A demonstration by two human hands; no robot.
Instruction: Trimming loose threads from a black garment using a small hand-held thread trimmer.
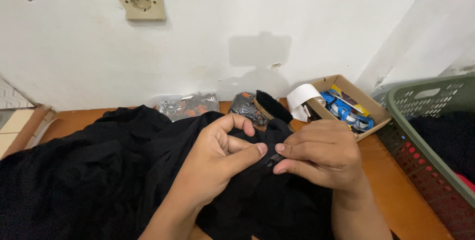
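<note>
Pinching a small black clip against black cloth, both your hands meet at the middle of the wooden table.

Your left hand grips a fold of the cloth, thumb pressed forward; your right hand holds the clip between thumb and fingers, the two thumbs nearly touching. Behind them lie a black brush, foil packets and a cardboard box of blue items. Green basket stands at your right.

Both forearms reach in from below. The left hand and right hand meet thumb to thumb, fingers curled and pinched shut.
</note>
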